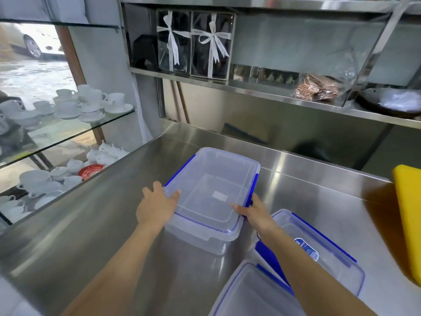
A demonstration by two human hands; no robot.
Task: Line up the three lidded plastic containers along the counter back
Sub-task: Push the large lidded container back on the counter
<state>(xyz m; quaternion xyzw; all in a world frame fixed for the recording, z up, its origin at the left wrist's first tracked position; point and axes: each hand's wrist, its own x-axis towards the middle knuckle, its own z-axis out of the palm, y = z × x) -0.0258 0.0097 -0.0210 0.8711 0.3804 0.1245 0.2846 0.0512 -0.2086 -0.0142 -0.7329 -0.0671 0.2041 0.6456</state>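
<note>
the big box [211, 190] sits mid-worktop, a clear rectangular plastic tub with a clear lid and blue clips on its sides. its long axis runs from the person toward the back wall, tilted a little to the right. it is empty, with a pale label patch showing through the base.

the left hand [157, 205] lies against the box's near left corner, palm on the side wall, thumb hooked over the lid rim, fingers curled round the edge. the right hand [252, 210] clasps the near right corner, thumb on the lid, fingers wrapped over the blue clip. both forearms reach forward, bare, converging on the box.

a second box [328, 254] of the same kind stands to the near right, just beside the first, partly hidden by the right forearm; a blue and white sticker shows on its lid. its long axis angles to the right. a third box [248, 295] sits at the bottom edge, cut off by the frame, touching or nearly touching the second.

the worktop [95, 224] is brushed steel, shiny, with a steel upstand behind. a yellow board [410, 213] lies at the right edge. a steel shelf [262, 92] above carries ribboned gift boxes [196, 44]. left, glass shelves hold white cups [75, 103].
</note>
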